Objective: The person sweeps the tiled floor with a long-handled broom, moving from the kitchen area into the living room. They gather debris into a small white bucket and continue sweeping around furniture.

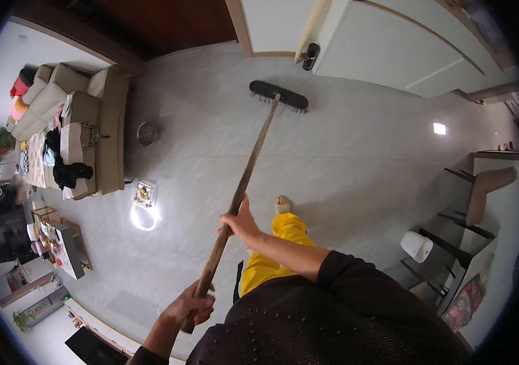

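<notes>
A long-handled broom (pixel 249 167) slants from the lower left up toward the far middle of the floor. Its dark bristled head (pixel 279 96) rests on the grey floor near the doorway. Low on the wooden handle, close to its end, my left hand (pixel 191 306) is wrapped around it. Farther up the handle, my right hand (pixel 242 222) grips it with the thumb along the wood. Both hands are closed on the same handle.
A beige sofa (pixel 110 131) with clothes stands at the left, near a round dark bin (pixel 147 133). Chairs (pixel 457 246) and a white bin (pixel 416 246) are at the right. White cabinets (pixel 387 55) and a dark cylinder (pixel 311 56) line the far side. My sandalled foot (pixel 282 204) is on the floor.
</notes>
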The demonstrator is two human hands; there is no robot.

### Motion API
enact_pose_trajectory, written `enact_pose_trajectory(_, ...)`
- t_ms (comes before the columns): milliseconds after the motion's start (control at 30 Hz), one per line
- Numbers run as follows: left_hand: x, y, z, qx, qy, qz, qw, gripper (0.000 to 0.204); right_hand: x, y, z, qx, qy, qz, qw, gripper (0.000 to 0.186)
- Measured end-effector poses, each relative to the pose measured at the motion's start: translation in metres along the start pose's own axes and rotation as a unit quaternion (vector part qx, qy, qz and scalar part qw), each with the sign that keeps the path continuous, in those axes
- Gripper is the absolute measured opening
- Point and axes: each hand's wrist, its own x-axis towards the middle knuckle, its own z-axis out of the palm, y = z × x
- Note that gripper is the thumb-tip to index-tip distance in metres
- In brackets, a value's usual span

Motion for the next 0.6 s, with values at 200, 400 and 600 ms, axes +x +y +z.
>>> enact_pose_trajectory(200, 0.105, 0.038, 0.024, 0.026, -0.088, 0.043, 0.995, 0.029, 0.066, -0.058, -0.073, -0.062, 0.068, -0.094, 0.991, 0.06)
enact_pose_trajectory(400, 0.188, 0.075, 0.058, 0.051, -0.119, 0.061, 0.99, 0.03, 0.153, -0.087, -0.144, -0.088, 0.202, -0.03, 0.975, 0.03)
enact_pose_trajectory(600, 0.191, 0.073, 0.028, 0.038, -0.101, 0.061, 0.992, 0.026, 0.184, -0.074, -0.125, -0.168, 0.254, -0.019, 0.952, 0.023)
